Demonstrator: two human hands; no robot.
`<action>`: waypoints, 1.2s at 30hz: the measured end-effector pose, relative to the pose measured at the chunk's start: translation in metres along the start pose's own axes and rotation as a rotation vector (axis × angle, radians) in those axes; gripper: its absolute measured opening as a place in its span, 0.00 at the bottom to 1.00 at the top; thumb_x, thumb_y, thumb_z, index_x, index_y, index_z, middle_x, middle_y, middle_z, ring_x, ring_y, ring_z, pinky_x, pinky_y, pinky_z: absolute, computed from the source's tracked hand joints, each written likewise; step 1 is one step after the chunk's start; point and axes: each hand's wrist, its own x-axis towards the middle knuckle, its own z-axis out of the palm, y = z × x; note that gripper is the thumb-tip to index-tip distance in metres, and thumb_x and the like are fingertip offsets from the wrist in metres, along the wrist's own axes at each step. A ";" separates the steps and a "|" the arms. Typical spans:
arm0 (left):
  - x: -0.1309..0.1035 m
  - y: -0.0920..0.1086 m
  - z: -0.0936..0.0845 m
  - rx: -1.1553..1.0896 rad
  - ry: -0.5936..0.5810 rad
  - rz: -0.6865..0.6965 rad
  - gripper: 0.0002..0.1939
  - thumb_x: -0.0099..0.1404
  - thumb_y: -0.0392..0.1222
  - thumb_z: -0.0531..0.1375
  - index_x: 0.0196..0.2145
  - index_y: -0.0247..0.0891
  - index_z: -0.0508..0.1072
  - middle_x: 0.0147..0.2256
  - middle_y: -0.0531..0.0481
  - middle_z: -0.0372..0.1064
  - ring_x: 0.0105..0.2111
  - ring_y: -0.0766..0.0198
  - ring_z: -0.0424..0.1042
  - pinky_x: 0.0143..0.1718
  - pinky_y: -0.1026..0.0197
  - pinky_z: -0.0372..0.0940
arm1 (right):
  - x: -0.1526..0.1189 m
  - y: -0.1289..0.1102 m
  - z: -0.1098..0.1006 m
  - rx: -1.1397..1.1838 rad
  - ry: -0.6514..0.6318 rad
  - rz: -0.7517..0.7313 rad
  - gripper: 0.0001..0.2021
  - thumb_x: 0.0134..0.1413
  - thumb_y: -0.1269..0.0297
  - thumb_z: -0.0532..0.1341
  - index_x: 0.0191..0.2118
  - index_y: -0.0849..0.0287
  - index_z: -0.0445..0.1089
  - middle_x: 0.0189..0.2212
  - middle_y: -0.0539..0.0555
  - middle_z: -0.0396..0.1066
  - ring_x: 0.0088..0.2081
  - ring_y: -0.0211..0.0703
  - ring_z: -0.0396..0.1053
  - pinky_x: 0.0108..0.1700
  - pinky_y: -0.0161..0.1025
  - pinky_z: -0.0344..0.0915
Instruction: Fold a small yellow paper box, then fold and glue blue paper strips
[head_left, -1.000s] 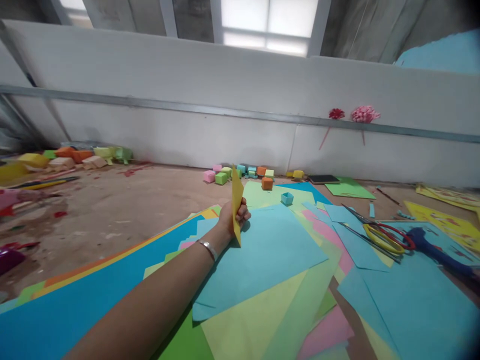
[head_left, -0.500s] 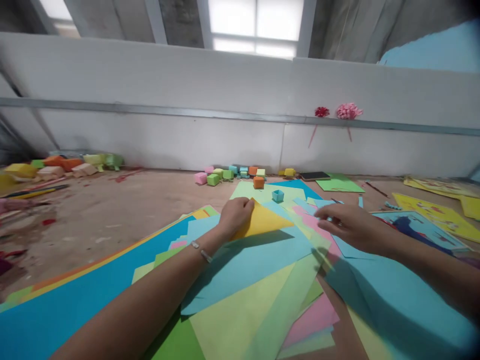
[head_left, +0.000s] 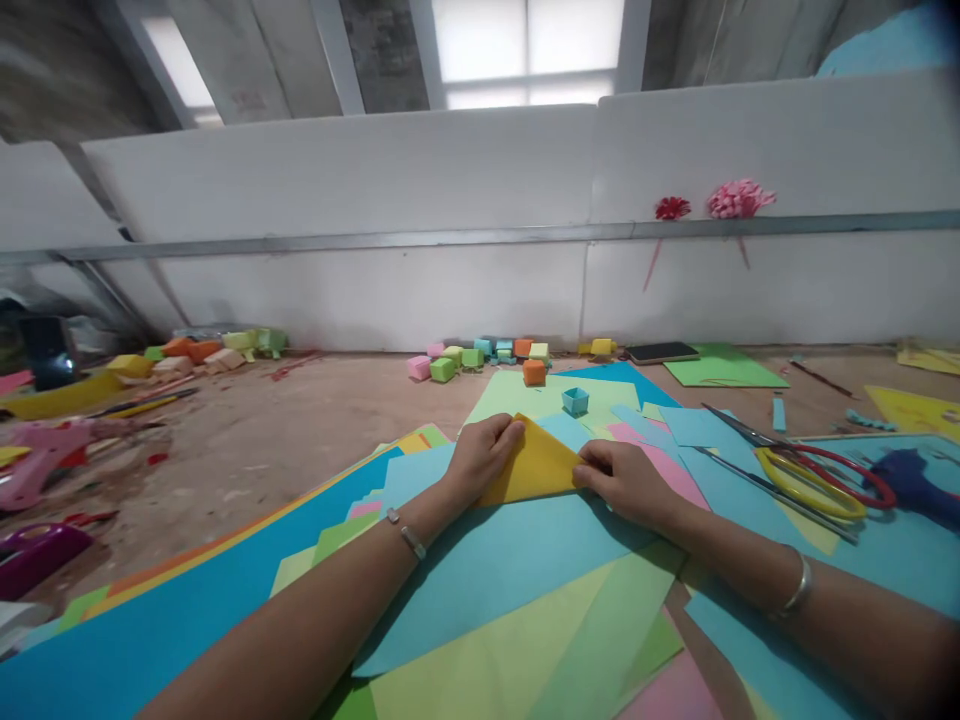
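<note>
A folded piece of yellow paper, triangular in outline, is held between my two hands over a light blue sheet. My left hand pinches its left side near the top corner, with the thumb along the edge. At the right corner, my right hand grips the paper between thumb and fingers. Beyond the hands stands a small open blue paper box, and an orange paper cube sits behind it.
Scissors with red and yellow handles lie on blue paper at right. Small paper cubes line the white wall, near a dark phone. A pink glue gun and a purple tool are at left. Layered coloured sheets spread in front.
My right hand has moved left and taken hold of the yellow paper's right corner. My left hand keeps its grip. The view has shifted, and the scissors now show at right.
</note>
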 end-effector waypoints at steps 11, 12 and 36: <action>0.003 -0.004 -0.003 -0.118 0.078 0.042 0.15 0.49 0.45 0.65 0.34 0.37 0.73 0.24 0.53 0.69 0.27 0.63 0.68 0.31 0.62 0.62 | -0.003 0.009 0.001 0.162 0.219 -0.045 0.11 0.55 0.58 0.56 0.26 0.58 0.67 0.20 0.50 0.66 0.24 0.41 0.62 0.28 0.38 0.57; 0.004 -0.006 -0.003 -0.139 0.081 0.031 0.14 0.49 0.45 0.65 0.33 0.36 0.73 0.24 0.53 0.70 0.26 0.63 0.68 0.30 0.62 0.62 | -0.004 0.009 -0.001 0.182 0.223 -0.057 0.11 0.56 0.58 0.55 0.30 0.59 0.68 0.21 0.50 0.66 0.25 0.41 0.63 0.28 0.38 0.58; 0.009 -0.002 -0.016 -0.378 0.140 0.194 0.11 0.55 0.49 0.64 0.26 0.39 0.69 0.41 0.44 0.73 0.47 0.53 0.68 0.44 0.56 0.65 | -0.007 0.011 -0.015 -0.255 0.406 -0.812 0.08 0.60 0.72 0.57 0.31 0.58 0.71 0.36 0.57 0.71 0.40 0.45 0.65 0.45 0.46 0.59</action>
